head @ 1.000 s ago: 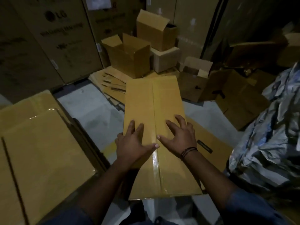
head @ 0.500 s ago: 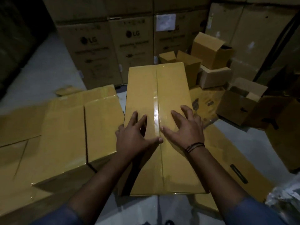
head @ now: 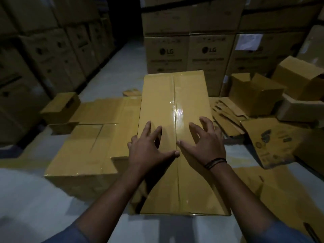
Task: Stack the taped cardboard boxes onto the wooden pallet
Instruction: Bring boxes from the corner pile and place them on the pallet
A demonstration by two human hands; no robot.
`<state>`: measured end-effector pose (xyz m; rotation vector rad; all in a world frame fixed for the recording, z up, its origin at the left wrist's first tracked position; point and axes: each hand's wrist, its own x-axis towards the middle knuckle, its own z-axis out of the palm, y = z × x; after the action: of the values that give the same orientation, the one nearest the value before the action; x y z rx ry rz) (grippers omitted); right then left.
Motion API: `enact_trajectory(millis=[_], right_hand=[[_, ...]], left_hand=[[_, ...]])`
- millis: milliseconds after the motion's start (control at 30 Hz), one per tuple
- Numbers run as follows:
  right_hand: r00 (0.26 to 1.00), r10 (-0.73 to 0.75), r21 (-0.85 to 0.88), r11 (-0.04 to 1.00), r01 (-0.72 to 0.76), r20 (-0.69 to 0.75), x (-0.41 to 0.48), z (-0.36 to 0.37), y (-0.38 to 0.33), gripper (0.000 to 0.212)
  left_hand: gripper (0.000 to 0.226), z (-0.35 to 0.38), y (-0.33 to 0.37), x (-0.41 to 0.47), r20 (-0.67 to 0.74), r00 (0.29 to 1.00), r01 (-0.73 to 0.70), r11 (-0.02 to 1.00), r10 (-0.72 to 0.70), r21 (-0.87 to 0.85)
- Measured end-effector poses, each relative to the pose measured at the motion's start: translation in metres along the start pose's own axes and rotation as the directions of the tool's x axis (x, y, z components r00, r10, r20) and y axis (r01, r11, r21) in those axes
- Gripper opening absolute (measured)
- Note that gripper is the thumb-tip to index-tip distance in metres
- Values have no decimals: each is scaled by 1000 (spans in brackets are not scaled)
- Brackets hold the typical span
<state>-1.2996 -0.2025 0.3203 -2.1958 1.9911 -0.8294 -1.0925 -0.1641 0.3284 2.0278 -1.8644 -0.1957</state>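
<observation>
Both hands spread on the taped box

Nearest us, our left hand (head: 150, 148) and right hand (head: 206, 146) press open-fingered on the taped box (head: 175, 92), gripping nothing, one each side of the tape seam (head: 177, 111), likely to steady or slide it. It lies along the right edge of the stacked boxes (head: 84, 151); we can't see the pallet. Beyond stand LG cartons (head: 185, 55).
</observation>
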Motion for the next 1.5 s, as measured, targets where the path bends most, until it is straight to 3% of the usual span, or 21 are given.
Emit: enact_trajectory(millis=[367, 800, 1100, 1500], right_hand=[[964, -203, 145, 973, 178, 173, -74, 70, -191, 79], [871, -366, 183, 929, 321, 329, -80, 144, -315, 84], [818, -400, 227, 915, 333, 413, -33, 240, -387, 87], [845, -298, 242, 948, 207, 443, 90, 352, -420, 81]], left_hand=[[117, -81, -180, -105, -115, 965, 240, 970, -234, 38], [115, -109, -308, -137, -159, 887, 443, 896, -434, 25], [115, -112, -401, -82, -135, 846, 528, 846, -516, 72], [116, -96, -494, 85, 32, 889, 448, 881, -457, 153]])
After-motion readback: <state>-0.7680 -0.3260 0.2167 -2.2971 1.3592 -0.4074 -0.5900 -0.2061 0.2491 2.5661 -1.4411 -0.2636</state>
